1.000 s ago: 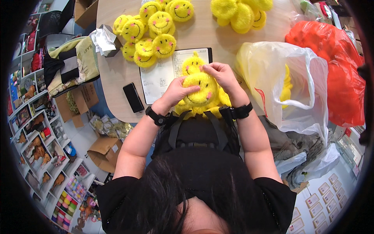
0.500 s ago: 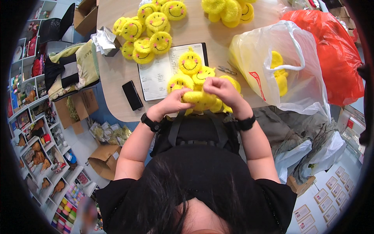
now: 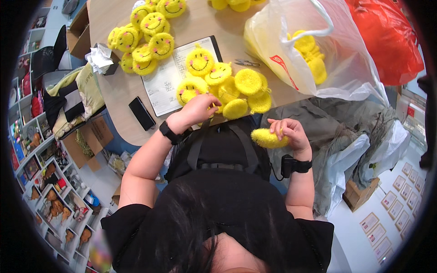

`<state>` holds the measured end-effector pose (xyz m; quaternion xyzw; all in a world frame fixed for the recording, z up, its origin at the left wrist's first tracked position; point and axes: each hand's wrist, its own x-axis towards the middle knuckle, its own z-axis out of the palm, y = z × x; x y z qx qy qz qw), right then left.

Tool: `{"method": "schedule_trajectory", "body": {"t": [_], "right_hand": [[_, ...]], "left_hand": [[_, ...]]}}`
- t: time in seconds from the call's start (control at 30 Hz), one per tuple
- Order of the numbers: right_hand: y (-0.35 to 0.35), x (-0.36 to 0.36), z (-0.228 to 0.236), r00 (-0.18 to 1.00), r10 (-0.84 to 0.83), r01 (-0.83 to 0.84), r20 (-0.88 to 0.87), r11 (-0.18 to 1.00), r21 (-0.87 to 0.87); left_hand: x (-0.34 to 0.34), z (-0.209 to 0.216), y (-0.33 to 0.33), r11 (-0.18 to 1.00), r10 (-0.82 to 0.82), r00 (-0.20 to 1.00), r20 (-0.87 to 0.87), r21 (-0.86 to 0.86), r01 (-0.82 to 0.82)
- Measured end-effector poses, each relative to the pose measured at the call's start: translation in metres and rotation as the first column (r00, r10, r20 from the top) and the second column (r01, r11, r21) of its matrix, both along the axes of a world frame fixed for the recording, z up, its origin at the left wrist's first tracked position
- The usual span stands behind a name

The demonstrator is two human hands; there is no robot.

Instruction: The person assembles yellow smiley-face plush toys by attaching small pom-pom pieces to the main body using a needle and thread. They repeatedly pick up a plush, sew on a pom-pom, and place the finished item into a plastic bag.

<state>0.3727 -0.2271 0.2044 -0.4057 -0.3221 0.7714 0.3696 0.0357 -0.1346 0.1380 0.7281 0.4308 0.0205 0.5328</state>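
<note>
My right hand (image 3: 291, 134) grips a fuzzy yellow crocheted piece (image 3: 269, 138) off the table's front edge, right of the black bag on my lap. My left hand (image 3: 199, 109) is at the table edge with thumb and fingers drawn together; what they pinch, if anything, is too small to make out. Just beyond it lies a smiley plush piece (image 3: 191, 89) with pink cheeks. Two more smiley pieces, including an upright one (image 3: 199, 62), rest beside it on the open notebook (image 3: 160, 95). Several plain yellow discs (image 3: 248, 82) are heaped to their right.
A pile of smiley plushes (image 3: 154, 23) stands at the far left, near a tissue box (image 3: 101, 59). A black phone (image 3: 142, 113) lies at the left edge. Small scissors (image 3: 247, 62) lie beside a white plastic bag (image 3: 268, 41) holding yellow pieces. A red bag (image 3: 387, 41) is behind it.
My hands have parted. The right hand has moved right and toward me, off the table, carrying a yellow crocheted piece. The whole view has shifted, with the table now higher and further left.
</note>
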Motion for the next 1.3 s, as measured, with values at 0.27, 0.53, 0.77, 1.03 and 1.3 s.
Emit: {"method": "schedule_trajectory", "body": {"t": [0.27,0.53,0.77,1.03,1.3], "right_hand": [[-0.052,0.030,-0.051,0.895,-0.298,0.388,0.332,0.887,-0.250],[-0.041,0.034,-0.111,0.757,-0.272,0.469,0.594,0.859,-0.204],[-0.046,0.042,-0.099,0.768,-0.310,0.485,0.560,0.852,-0.194],[-0.030,0.038,-0.082,0.792,-0.393,0.497,0.468,0.859,-0.120],[0.030,-0.027,-0.062,0.689,-0.243,0.154,0.683,0.970,0.190]], "left_hand": [[0.086,-0.034,0.028,0.964,-0.070,0.998,-0.010,0.257,0.070],[0.182,-0.071,0.022,0.604,-0.409,0.897,-0.169,0.686,0.406],[0.234,-0.095,0.024,0.444,-0.517,0.765,-0.384,0.644,0.623],[0.192,-0.062,0.032,0.963,-0.126,0.898,0.422,0.271,0.008],[0.104,-0.016,0.023,0.709,0.606,0.742,0.287,-0.619,-0.340]]}}
